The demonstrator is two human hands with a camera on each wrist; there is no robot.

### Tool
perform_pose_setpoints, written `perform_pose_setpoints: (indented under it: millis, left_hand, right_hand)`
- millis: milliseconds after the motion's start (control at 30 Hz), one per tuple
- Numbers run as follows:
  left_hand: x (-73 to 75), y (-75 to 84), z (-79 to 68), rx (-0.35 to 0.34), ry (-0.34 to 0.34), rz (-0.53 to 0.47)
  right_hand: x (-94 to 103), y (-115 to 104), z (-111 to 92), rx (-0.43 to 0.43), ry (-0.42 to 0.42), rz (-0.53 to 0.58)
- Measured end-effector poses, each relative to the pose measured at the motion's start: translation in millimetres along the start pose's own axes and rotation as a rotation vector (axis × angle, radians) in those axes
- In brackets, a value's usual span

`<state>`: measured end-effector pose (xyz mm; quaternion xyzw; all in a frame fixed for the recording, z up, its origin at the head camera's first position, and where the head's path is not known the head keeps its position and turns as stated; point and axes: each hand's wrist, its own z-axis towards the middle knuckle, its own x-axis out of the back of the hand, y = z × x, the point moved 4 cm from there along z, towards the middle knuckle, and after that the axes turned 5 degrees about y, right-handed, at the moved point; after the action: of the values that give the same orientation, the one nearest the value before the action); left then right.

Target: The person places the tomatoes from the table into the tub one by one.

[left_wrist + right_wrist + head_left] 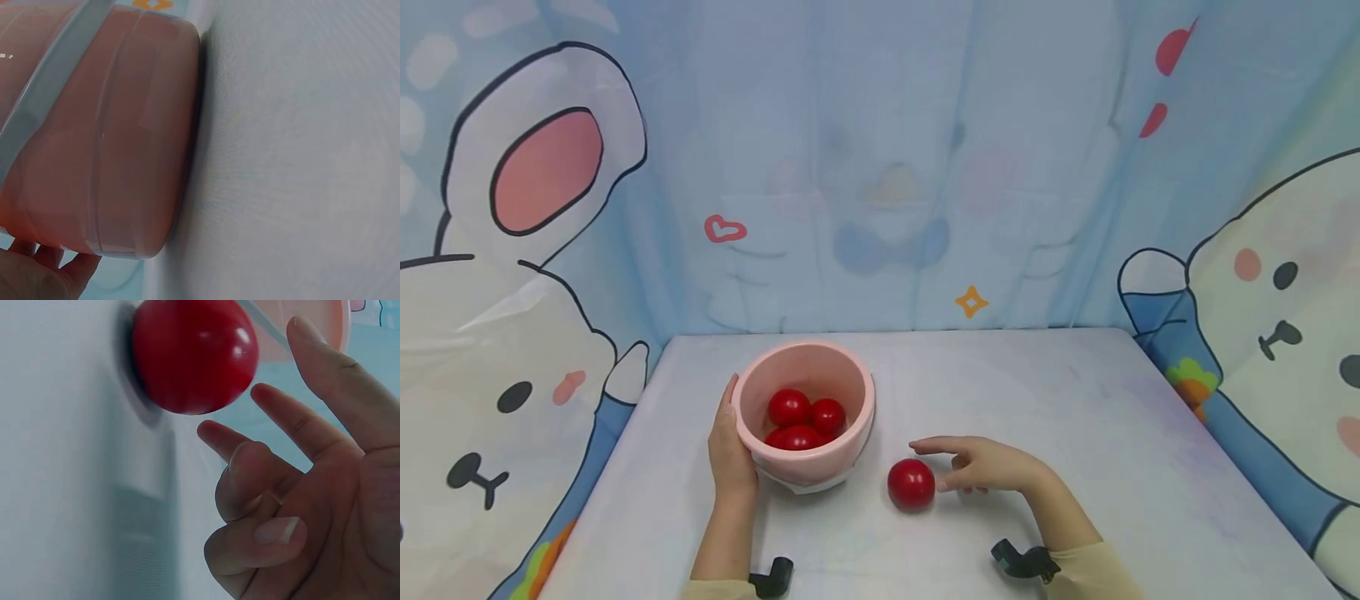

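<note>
A pink bucket (850,442) with a pale handle band (56,75) stands on the table, and inside it lie several glossy red balls (789,407). My left hand (730,454) rests along the bucket's left side, its fingers (80,269) touching the outer wall. To the right of the bucket, a single shiny red ball (912,485) sits on the tabletop. My right hand (988,465) is just right of this ball, index finger and thumb spread, the other fingers bent. Nothing is in its grasp; the thumb tip is right at the ball's side.
The white table (1075,400) ends at the back against a light blue curtain (880,125) printed with cartoon animals. Black wrist straps (1026,560) show at both cuffs.
</note>
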<state>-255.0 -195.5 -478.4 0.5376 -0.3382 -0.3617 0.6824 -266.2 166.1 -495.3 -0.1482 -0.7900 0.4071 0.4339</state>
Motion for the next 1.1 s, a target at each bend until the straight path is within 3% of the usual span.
perform_pose_setpoints:
  millis: [400, 1100]
  left_hand:
    - [-0.4, -2.3, -0.2, -0.004, 0.002, 0.000]
    - [0.5, -1.4, -1.3, 0.009, -0.006, -0.014]
  right_hand:
    - [-13.5, 19, 10, 0.011, 0.010, 0.030]
    - [-20.0, 25, 16, -0.005, 0.051, 0.054]
